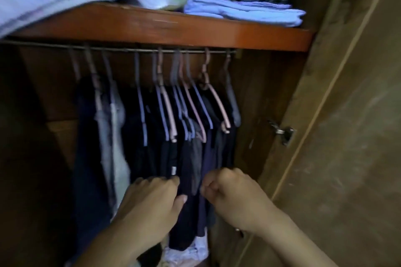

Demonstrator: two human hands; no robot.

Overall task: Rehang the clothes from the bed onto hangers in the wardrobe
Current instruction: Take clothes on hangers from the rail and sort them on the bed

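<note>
Where both arms reach into the wardrobe, left hand [155, 196] lies among dark hanging garments [186, 171], fingers tucked into the cloth, grip unclear; right hand [230, 191] is clenched, and whether it pinches fabric cannot be told. Garments: soft, light, limp, likely to slide; best taken at shoulders or collar. Hangers [195, 106], pink and blue, thin, hooked on rail [121, 49]. Folded clothes [245, 10] on shelf [173, 28] above.
</note>
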